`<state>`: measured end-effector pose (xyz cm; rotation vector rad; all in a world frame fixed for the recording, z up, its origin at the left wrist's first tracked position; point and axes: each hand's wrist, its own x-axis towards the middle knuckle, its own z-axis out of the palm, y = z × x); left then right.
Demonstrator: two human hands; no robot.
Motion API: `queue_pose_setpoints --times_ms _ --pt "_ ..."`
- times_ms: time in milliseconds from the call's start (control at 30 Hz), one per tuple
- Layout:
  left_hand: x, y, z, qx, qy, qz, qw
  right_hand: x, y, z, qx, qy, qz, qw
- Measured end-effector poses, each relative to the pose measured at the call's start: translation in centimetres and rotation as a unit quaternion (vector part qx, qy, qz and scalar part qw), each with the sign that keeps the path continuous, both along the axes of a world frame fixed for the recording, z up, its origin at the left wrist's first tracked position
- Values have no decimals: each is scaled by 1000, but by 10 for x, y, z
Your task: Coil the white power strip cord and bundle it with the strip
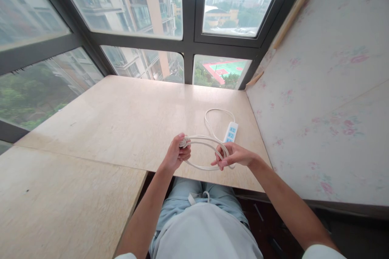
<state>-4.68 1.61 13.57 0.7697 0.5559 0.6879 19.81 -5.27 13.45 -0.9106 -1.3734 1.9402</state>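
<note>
White cable [200, 136] loops over a pale tabletop [136, 113] beside dark-framed windows [189, 20].

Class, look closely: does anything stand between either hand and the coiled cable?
Nothing visible does: the left hand grips one side of the coiled cable, and the right hand holds the other. The power strip lies beyond, partly hidden by the right hand.

White power strip [231, 130], blue socket panels face up, lies near the worktop's [136, 109] right edge, far end leaning slightly right, near end partly hidden. Its white cable [200, 136] leaves the far end, arcs left, then runs into several loose oval loops over the front edge area.
</note>
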Motion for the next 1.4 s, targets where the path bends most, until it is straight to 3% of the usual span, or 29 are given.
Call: queue_pose_setpoints --times_ms 100,267,400,500,700,833,967,1100,1167,1267,1333,1400 --pt "-8 2 -1 -26 -26 40 999 -16 6 -4 2 54 -23 998" --pt "-6 -12 -13 -93 -80 125 985 -45 15 0 -12 134 -216 967" --pt "8 -34 -22 -112 -115 179 971 -56 23 14 -23 111 -254 961" --pt "14 -45 -27 -112 -129 192 966 -57 26 25 -35 71 -254 964" --pt "8 -47 -44 -137 -182 99 969 -52 31 55 -34 -39 -164 985" --pt "-4 -31 -51 -69 -167 79 980 -48 38 77 -26 -102 -98 990" --pt "-19 -7 -32 97 -92 98 986 -48 45 94 -8 -171 -43 984" --pt "-16 1 7 237 -15 -11 971 -55 50 105 58 -251 0 966" --pt "-7 -2 26 244 31 -30 969 -58 51 109 111 -303 1 946" --pt "7 -6 46 182 97 0 979 -61 52 112 177 -354 -26 918" --pt "13 -7 54 144 110 4 984 -59 53 112 185 -338 -50 922" --pt "17 -5 58 133 103 3 986 -54 54 108 160 -275 -62 946"
